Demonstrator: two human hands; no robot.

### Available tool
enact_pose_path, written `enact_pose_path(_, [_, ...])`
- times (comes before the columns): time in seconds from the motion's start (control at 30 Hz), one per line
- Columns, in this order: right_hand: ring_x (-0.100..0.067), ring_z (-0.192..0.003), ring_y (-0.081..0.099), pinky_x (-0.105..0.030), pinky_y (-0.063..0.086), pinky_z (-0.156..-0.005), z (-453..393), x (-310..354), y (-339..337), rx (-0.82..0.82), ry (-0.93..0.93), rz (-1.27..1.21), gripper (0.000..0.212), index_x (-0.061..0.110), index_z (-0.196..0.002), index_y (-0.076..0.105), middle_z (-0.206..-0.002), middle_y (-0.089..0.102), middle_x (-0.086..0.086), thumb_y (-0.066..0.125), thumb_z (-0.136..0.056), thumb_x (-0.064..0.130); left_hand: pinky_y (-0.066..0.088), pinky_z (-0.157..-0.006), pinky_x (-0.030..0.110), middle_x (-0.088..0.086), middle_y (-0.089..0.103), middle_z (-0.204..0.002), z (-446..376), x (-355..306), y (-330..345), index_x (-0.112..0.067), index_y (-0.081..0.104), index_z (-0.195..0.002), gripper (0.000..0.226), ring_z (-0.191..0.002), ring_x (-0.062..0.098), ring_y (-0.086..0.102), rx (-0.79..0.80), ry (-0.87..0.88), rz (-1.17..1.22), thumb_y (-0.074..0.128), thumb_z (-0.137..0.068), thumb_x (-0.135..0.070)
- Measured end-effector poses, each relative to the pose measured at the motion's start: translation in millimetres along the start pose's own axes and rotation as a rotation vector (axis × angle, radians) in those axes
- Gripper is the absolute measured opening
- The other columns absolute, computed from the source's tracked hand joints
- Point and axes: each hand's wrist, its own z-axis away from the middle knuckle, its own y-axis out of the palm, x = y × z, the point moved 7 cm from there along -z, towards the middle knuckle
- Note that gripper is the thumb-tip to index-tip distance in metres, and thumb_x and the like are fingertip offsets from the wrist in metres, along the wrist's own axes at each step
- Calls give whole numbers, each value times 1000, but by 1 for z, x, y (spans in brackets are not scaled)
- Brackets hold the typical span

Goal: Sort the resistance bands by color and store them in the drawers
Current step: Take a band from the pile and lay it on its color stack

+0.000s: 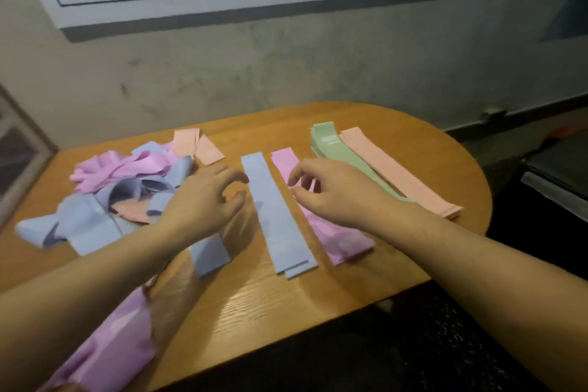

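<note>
Four sorted stacks on tabletop: blue, purple, green, peach | unsorted heap left | left hand, right hand spread, empty | drawers unseen, storing pending

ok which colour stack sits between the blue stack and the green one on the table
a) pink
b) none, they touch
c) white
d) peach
a: the pink stack lies flat just right of the blue stack, with the green stack further right and a peach stack beyond that.
</note>
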Motion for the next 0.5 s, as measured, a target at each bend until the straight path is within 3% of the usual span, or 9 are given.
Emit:
enact_pose_path(0.23, [-10, -85, 60, -30, 49, -77, -15, 61, 76, 153, -88, -2, 13, 31, -106, 66, -91, 63, 13, 60, -94, 33, 42, -88, 26, -8, 64, -105, 91, 72, -21, -25, 67, -105, 34, -100, 15, 59, 4, -117, 80, 50, -84, -45])
enact_pose_path(0.37, [-11, -86, 59, -28, 48, -78, -25, 87, 108, 200, -129, -33, 15, 28, -108, 66, -86, 58, 16, 61, -94, 28, 45, -94, 29, -13, 61, -119, 123, 100, -27, -27, 67, -112, 41, -109, 10, 58, 10, -206, 75, 46, -84, -49])
enact_pose_path(0.5, [-11, -95, 63, -33, 52, -83, -36, 108, 133, 216, -155, -79, 18, 25, -112, 66, -100, 67, 10, 61, -94, 27, 48, -92, 33, -13, 61, -118, 138, 121, -27, -29, 64, -114, 37, -109, 9, 58, -42, -278, 159, 48, -89, -52])
